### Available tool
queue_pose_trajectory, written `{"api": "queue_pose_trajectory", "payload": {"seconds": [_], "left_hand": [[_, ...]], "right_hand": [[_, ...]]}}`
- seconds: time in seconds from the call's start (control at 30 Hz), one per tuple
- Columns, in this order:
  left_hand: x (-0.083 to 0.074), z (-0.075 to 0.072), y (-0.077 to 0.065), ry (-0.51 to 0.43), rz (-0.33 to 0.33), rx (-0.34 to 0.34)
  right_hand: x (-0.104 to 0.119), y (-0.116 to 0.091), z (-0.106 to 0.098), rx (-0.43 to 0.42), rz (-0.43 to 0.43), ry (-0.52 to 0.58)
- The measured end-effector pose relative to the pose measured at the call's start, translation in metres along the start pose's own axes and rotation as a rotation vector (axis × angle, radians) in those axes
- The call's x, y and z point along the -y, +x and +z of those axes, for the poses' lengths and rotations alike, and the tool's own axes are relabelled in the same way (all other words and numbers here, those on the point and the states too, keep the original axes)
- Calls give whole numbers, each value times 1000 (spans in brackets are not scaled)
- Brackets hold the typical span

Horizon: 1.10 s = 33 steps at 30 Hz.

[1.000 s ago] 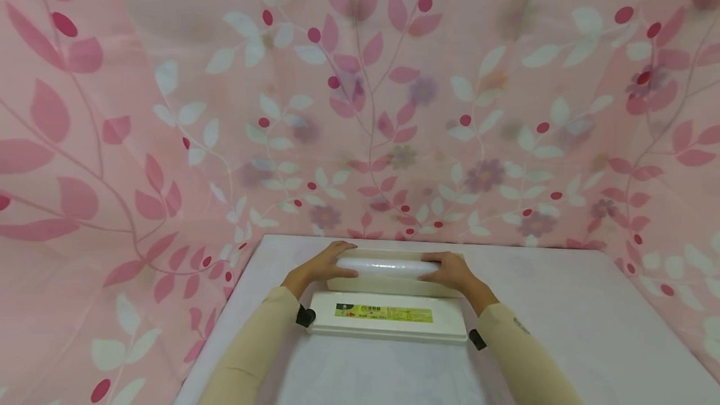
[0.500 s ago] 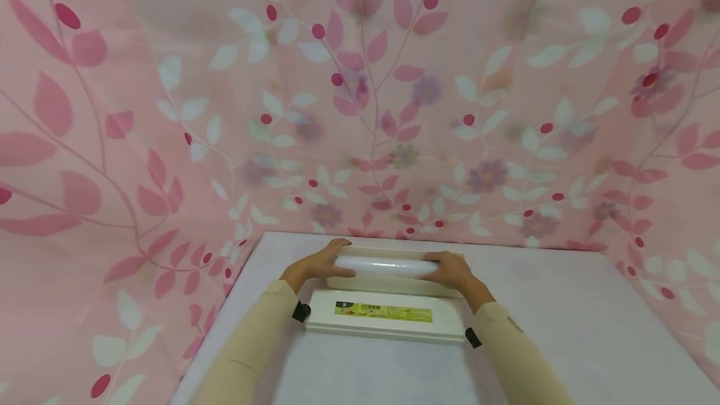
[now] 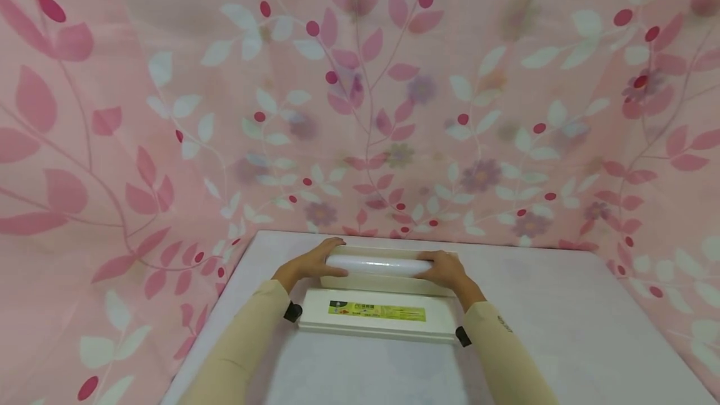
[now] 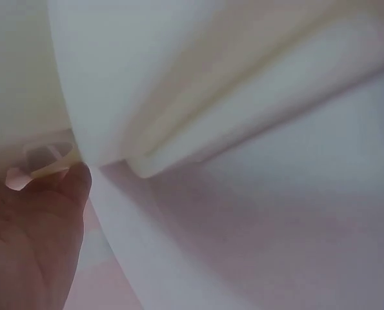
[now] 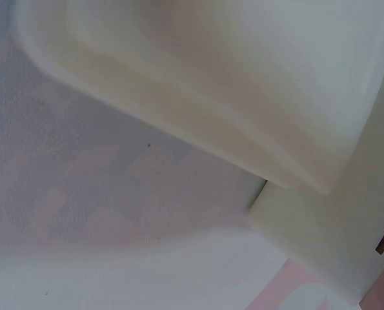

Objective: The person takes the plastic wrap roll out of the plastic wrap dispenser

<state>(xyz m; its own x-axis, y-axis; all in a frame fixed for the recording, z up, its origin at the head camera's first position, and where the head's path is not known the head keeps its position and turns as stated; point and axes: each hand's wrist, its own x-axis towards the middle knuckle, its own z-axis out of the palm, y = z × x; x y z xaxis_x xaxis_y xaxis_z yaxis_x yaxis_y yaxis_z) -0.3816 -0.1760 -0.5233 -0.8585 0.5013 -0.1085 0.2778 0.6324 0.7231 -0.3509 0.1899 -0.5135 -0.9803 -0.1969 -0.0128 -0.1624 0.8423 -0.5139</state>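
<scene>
Glossy white film roll point(image 3: 374, 264), oblong yellow-green label point(image 3: 377, 311): head view only. Roll in or just above open cream plastic box point(image 3: 388, 284); my left hand point(image 3: 311, 264), right hand point(image 3: 448, 270) clamp its ends, thumbs nearer me.

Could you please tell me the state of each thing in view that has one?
White roll: held crosswise; whether it rests on the cream part is unclear
Left hand: gripping the roll's left end
Right hand: gripping the roll's right end
Cream part: uncovered, under the roll
White labelled part: lying flat in front, label up
Table: pale, level
Patterned curtain: hanging behind the table
</scene>
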Motion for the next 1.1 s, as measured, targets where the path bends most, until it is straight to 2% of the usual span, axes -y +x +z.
{"api": "queue_pose_trajectory", "payload": {"seconds": [0.13, 0.33, 0.7, 0.83, 1.0, 1.1], "left_hand": [[1, 0, -1, -45, -17, 5], [-1, 4, -1, -43, -32, -7], [-3, 8, -7, 16, -61, -22], [-4, 7, -4, 30, -41, -55], [-2, 7, 0, 37, -19, -92], [-2, 7, -1, 11, -45, -108]], "right_hand": [[1, 0, 0, 4, 8, 0], [0, -1, 1, 31, 27, -4], [-2, -2, 5, 17, 4, -34], [-2, -1, 4, -2, -6, -44], [-2, -1, 2, -21, 21, -48], [-1, -1, 3, -23, 8, -38]]}}
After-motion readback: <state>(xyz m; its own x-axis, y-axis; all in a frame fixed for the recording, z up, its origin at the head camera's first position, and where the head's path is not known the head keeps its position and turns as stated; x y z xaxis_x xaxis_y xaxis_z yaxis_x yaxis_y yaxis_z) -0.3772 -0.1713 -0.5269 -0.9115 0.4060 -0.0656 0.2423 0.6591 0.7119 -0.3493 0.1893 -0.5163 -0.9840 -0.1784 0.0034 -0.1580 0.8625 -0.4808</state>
